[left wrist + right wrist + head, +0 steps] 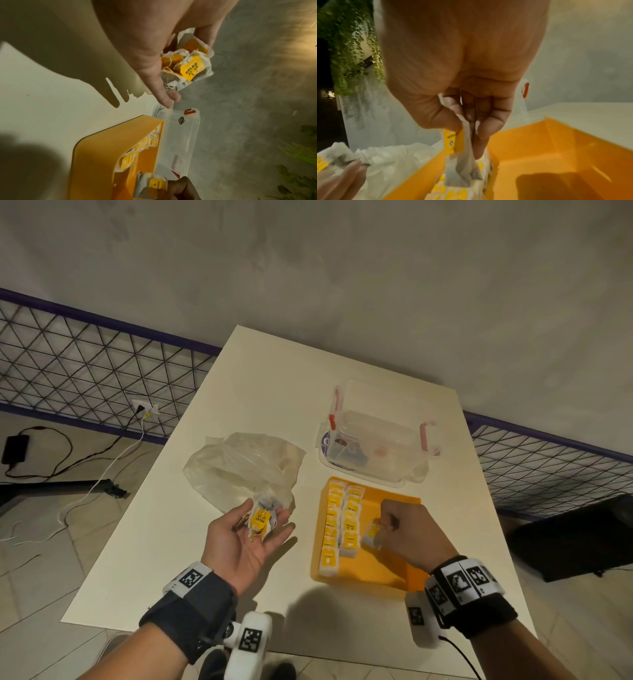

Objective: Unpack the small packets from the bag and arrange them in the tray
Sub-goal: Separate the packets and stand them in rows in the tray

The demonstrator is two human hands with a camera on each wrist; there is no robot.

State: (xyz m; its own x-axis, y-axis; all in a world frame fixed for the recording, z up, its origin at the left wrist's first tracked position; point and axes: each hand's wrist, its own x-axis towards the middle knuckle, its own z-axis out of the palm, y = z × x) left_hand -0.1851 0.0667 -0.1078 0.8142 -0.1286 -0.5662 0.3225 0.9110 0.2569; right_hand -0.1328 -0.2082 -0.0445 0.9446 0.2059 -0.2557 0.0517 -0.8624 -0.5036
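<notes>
My left hand (279, 522) lies palm up over the white table, carrying a small bunch of yellow-labelled packets (261, 523) (190, 65) on its relaxed fingers. Just behind it lies the crumpled clear plastic bag (246, 467). An orange tray (383, 573) (547, 148) sits to the right, with two rows of packets (342, 522) standing along its left side. My right hand (385, 523) (467, 121) pinches one packet (372, 534) (462, 155) between thumb and fingers, low inside the tray beside the second row.
A clear lidded box (376, 436) with red latches stands right behind the tray. The right half of the tray floor is bare. The table (171, 542) ends close to my wrists at the near edge. Wire mesh fencing and floor cables lie beyond.
</notes>
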